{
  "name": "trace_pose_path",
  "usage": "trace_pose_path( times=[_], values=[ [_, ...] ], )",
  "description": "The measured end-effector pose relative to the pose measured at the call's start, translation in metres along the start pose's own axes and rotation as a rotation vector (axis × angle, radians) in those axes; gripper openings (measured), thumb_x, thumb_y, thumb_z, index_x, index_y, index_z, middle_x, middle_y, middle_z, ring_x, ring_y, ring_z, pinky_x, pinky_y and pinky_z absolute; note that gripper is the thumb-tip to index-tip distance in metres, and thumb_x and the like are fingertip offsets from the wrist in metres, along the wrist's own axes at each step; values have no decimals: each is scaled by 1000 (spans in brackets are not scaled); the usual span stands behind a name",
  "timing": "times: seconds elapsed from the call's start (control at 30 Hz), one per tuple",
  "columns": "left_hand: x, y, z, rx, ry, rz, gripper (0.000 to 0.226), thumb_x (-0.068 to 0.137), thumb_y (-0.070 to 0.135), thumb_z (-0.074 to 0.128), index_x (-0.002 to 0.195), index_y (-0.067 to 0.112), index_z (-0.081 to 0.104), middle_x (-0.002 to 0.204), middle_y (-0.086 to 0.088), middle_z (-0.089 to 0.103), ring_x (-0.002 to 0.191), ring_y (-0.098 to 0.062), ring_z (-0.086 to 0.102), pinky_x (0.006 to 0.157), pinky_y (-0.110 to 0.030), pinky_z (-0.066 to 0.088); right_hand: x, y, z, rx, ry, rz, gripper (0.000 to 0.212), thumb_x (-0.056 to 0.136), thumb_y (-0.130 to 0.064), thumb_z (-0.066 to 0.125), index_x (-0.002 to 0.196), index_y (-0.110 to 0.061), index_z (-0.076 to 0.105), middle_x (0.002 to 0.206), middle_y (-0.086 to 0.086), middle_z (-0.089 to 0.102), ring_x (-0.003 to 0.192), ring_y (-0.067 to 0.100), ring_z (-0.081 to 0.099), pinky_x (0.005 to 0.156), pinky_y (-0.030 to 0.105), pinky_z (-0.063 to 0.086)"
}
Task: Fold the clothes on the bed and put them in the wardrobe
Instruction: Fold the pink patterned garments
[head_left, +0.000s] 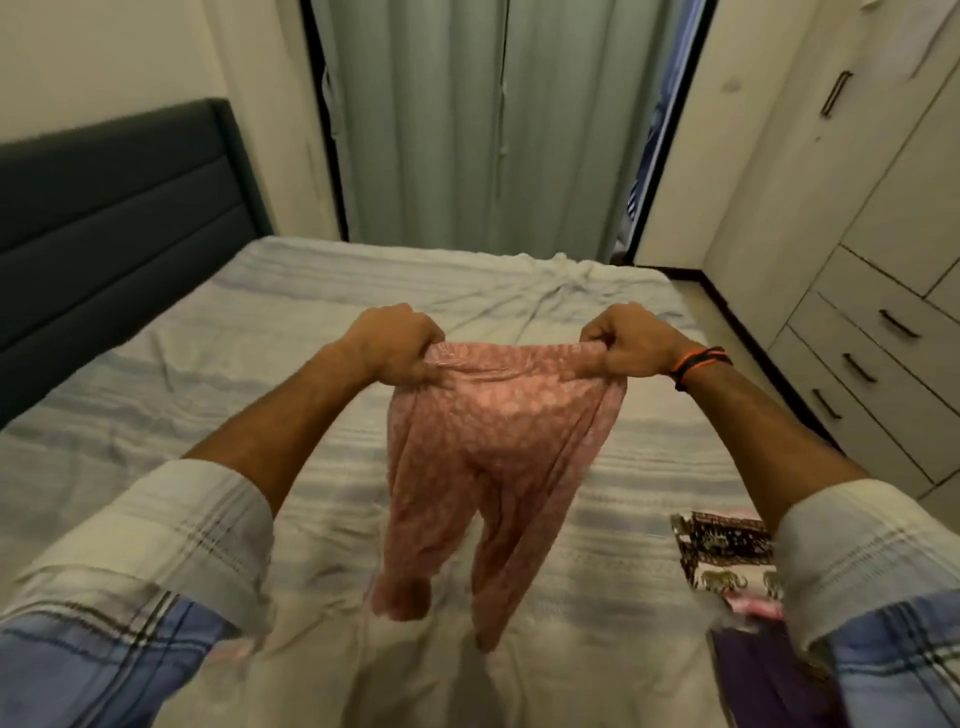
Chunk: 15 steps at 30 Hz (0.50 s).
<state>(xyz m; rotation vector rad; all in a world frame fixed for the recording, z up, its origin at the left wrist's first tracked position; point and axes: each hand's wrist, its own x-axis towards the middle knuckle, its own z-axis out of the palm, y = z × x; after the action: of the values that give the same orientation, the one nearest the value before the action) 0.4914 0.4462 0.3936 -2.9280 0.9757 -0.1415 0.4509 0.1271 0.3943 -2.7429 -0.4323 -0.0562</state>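
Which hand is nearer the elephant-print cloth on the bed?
Right. The right hand grips the pink pants up and slightly left of the elephant-print cloth; the left hand grips them farther left.

Soft, thin pink trousers (485, 462) of matt printed cloth (limp, faintly creased). Rumpled striped woven bedsheet (519, 296). Padded dark fabric headboard (114, 208). Smooth matt cream wardrobe (841, 218) with dark metal handles (896, 323).

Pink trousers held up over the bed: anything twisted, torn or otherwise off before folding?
No damage shows. The pink trousers hang from the waistband, gripped by the left hand and right hand. One leg end is bunched up while the other hangs longer, so the legs look uneven.
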Motion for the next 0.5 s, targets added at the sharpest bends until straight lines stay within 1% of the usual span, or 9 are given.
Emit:
trace_pose_path(
  times=[0.03, 0.07, 0.13, 0.2, 0.3, 0.37, 0.4, 0.47, 0.5],
  values=[
    [0, -1, 1, 13, 7, -5, 39, 78, 68, 63, 77, 30, 56, 71, 9, 55, 77, -20, 55, 65, -32, 42, -1, 2, -2, -35, 2, 10, 41, 71, -46, 85, 62, -10, 66, 56, 5, 59, 54, 20, 52, 56, 34, 44],
    [11, -5, -13, 49, 44, 23, 39, 78, 68, 63, 78, 29, 57, 73, 8, 57, 77, -20, 54, 65, -32, 43, -1, 2, -16, -64, 33, 30, 41, 71, -45, 85, 61, -11, 65, 56, 5, 59, 55, 22, 53, 57, 34, 44],
    [18, -10, -19, 84, 61, 18, 41, 77, 69, 63, 77, 28, 58, 77, 7, 62, 77, -18, 53, 65, -32, 42, -1, 5, -23, -119, 21, 41, 42, 72, -45, 84, 57, -12, 61, 53, 3, 55, 52, 20, 47, 54, 32, 37],
    [29, -17, -28, 109, 62, 32, 42, 76, 70, 64, 74, 28, 56, 78, 6, 63, 80, -19, 58, 66, -32, 44, -1, 8, -36, -213, 30, 68, 41, 72, -45, 83, 60, -12, 62, 56, 4, 58, 53, 19, 46, 53, 30, 33],
    [45, -25, -43, 141, 76, 60, 55, 67, 82, 60, 73, 28, 56, 75, 7, 60, 80, -20, 58, 64, -31, 40, -1, 14, -55, -311, 43, 129, 32, 74, -46, 80, 64, -20, 64, 60, -2, 58, 62, 20, 51, 60, 29, 35],
    [52, -27, -51, 206, 114, 89, 57, 69, 84, 54, 74, 27, 53, 80, 5, 65, 83, -21, 60, 62, -31, 39, 0, 15, -62, -393, 53, 158, 26, 78, -46, 76, 72, -22, 67, 67, -4, 58, 73, 23, 56, 65, 29, 34],
    [55, -26, -53, 257, 150, 109, 54, 73, 82, 52, 74, 28, 51, 84, 5, 67, 85, -22, 63, 61, -30, 39, 1, 16, -65, -460, 64, 165, 26, 80, -48, 73, 79, -23, 69, 74, -3, 63, 83, 25, 59, 69, 29, 35],
    [60, -23, -59, 354, 217, 126, 43, 83, 72, 51, 79, 29, 57, 90, 4, 69, 86, -22, 66, 58, -30, 40, 4, 19, -70, -620, 84, 174, 31, 84, -56, 65, 97, -29, 73, 95, -1, 69, 102, 24, 57, 82, 34, 37],
    [64, -22, -62, 381, 239, 122, 37, 87, 66, 51, 84, 30, 61, 92, 5, 69, 85, -21, 67, 57, -29, 39, 4, 22, -75, -672, 84, 192, 35, 85, -60, 61, 102, -32, 73, 101, 0, 69, 107, 23, 54, 88, 36, 36]
  ],
)
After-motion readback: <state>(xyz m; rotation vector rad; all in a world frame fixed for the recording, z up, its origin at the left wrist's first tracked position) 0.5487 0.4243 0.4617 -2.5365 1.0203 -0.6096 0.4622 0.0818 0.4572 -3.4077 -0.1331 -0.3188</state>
